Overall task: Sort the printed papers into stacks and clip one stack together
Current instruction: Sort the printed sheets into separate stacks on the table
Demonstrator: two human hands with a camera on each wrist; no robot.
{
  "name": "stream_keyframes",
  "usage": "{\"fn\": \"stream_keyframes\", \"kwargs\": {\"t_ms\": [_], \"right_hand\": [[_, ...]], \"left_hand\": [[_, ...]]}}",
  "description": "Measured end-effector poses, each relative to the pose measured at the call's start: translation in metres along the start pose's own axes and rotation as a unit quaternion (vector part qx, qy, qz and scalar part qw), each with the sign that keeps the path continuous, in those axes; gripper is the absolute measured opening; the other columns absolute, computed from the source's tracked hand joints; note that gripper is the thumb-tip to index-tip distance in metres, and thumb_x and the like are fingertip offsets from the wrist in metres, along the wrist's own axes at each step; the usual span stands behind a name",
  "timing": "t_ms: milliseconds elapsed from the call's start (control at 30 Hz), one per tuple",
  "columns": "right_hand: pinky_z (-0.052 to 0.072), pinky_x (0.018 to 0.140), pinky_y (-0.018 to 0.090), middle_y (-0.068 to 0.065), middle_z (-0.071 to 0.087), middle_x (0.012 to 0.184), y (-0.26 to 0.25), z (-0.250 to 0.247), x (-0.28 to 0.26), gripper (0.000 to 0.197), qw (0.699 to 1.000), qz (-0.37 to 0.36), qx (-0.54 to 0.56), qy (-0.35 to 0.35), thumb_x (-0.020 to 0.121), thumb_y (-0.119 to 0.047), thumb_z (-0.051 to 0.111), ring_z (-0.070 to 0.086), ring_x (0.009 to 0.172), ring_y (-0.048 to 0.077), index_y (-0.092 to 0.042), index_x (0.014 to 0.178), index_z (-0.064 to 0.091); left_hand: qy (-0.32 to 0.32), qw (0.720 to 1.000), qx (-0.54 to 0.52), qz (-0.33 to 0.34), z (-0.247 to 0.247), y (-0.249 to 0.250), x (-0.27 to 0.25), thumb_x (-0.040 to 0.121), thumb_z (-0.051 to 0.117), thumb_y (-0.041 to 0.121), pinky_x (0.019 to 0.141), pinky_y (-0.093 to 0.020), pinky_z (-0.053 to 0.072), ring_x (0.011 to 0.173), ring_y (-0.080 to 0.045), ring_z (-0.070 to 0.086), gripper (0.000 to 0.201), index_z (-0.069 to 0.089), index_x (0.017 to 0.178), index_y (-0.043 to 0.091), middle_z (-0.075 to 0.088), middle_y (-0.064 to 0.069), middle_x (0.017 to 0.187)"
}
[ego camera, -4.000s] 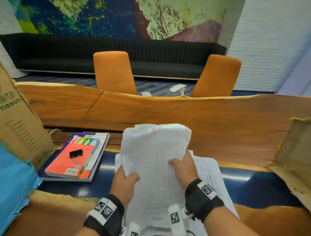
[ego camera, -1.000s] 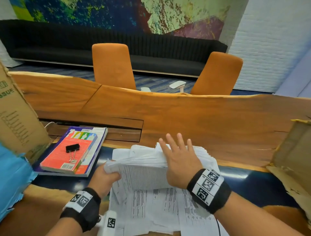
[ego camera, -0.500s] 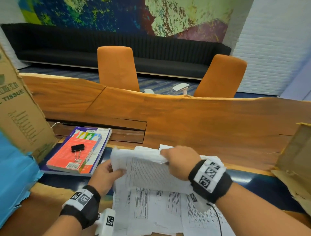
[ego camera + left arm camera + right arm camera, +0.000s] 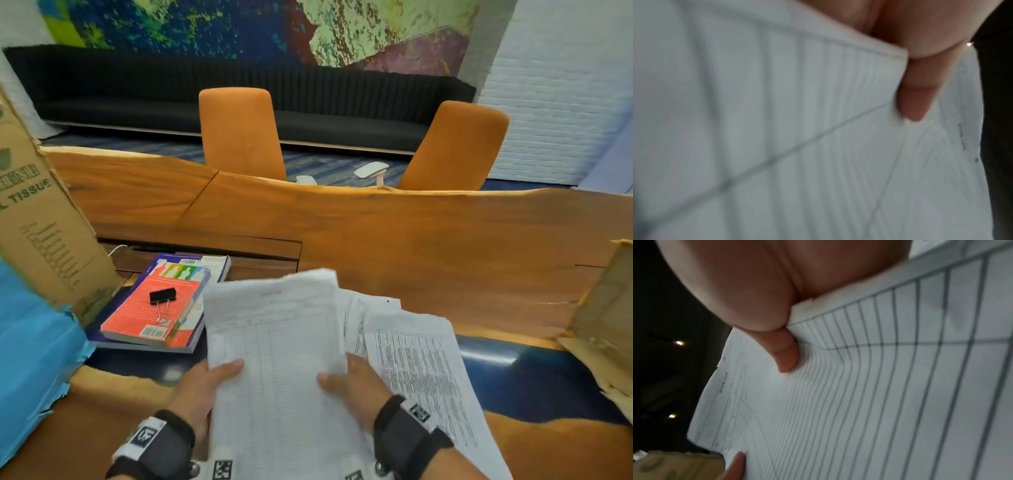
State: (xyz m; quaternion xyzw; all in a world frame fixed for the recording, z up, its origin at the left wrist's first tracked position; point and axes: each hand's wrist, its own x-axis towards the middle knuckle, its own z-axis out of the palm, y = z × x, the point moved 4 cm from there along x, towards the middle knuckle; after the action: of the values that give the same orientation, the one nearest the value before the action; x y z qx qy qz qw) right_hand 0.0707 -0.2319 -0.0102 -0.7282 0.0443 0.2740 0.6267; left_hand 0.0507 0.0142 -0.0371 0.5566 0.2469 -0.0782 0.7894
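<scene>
Right hand (image 4: 756,293) thumb pressed on ruled printed sheet (image 4: 879,394), perhaps another fingertip below, dark background

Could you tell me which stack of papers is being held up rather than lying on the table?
The stack of ruled forms, gripped by both hands; the text sheets lie flat.

the held stack of papers (image 4: 274,342) is thin white paper, matt, printed with fine grey ruled tables, its top edge slightly curled. the loose sheets (image 4: 418,370) to its right are the same matt paper with dense black print. the table (image 4: 411,240) is warm polished wood with visible grain, and its near part has a glossy dark blue inlay (image 4: 534,373). the book (image 4: 154,308) at left has a smooth, faintly shiny cover; on it sits a binder clip (image 4: 162,296), matt black with thin bright metal wire handles. the cardboard box (image 4: 44,233) at far left is rough brown board. the chairs (image 4: 239,133) across the table look like soft orange cloth.
</scene>
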Motion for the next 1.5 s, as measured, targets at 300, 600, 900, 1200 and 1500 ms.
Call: {"fn": "stream_keyframes", "kwargs": {"t_ms": [300, 600, 900, 1200, 1500], "right_hand": [[0.050, 0.094, 0.035, 0.002, 0.055, 0.129, -0.021, -0.084, 0.079, 0.039, 0.879, -0.005, -0.465, 0.107, 0.094, -0.015, 0.056, 0.058, 0.112, 0.021, -0.023, 0.132, 0.047], [0.042, 0.102, 0.044, 0.004, 0.054, 0.132, -0.007, -0.133, 0.136, 0.046, 0.731, 0.059, -0.675, 0.079, 0.090, -0.026, 0.055, 0.053, 0.120, 0.029, -0.019, 0.133, 0.040], [0.051, 0.079, 0.034, 0.004, 0.064, 0.106, -0.043, -0.123, 0.136, 0.015, 0.863, -0.038, -0.496, 0.084, 0.087, -0.016, 0.068, 0.061, 0.092, 0.025, -0.019, 0.099, 0.059], [0.049, 0.078, 0.037, 0.002, 0.057, 0.094, -0.039, -0.137, 0.145, 0.019, 0.792, 0.046, -0.602, 0.089, 0.078, -0.005, 0.043, 0.060, 0.094, 0.027, -0.021, 0.083, 0.053], [0.046, 0.101, 0.043, 0.003, 0.059, 0.126, -0.009, -0.147, 0.153, 0.045, 0.757, 0.085, -0.642, 0.085, 0.087, -0.029, 0.061, 0.056, 0.116, 0.026, -0.022, 0.130, 0.052]], "left_hand": [[0.093, 0.985, 0.107, -0.099, -0.066, -0.040, 0.010, 0.078, 0.066, -0.010, 0.083, -0.052, 0.051, 0.089, -0.044, 0.067, 0.025, 0.065, 0.103, -0.007, 0.070, -0.031, 0.099], [0.068, 0.978, 0.118, -0.156, -0.065, -0.039, 0.019, 0.081, 0.066, -0.008, 0.073, -0.050, 0.051, 0.096, -0.047, 0.064, 0.026, 0.061, 0.106, -0.001, 0.069, -0.029, 0.101], [0.085, 0.975, 0.136, -0.157, -0.067, -0.041, 0.021, 0.081, 0.068, -0.006, 0.070, -0.046, 0.050, 0.094, -0.043, 0.064, 0.025, 0.063, 0.105, -0.001, 0.069, -0.025, 0.101], [0.089, 0.978, 0.136, -0.130, -0.074, -0.046, 0.028, 0.081, 0.067, -0.009, 0.071, -0.041, 0.050, 0.090, -0.039, 0.066, 0.021, 0.066, 0.099, 0.002, 0.072, -0.021, 0.094], [0.090, 0.974, 0.155, -0.139, -0.079, -0.050, 0.034, 0.080, 0.070, -0.005, 0.089, -0.053, 0.050, 0.094, -0.041, 0.067, 0.023, 0.067, 0.101, 0.002, 0.075, -0.020, 0.093]]}}
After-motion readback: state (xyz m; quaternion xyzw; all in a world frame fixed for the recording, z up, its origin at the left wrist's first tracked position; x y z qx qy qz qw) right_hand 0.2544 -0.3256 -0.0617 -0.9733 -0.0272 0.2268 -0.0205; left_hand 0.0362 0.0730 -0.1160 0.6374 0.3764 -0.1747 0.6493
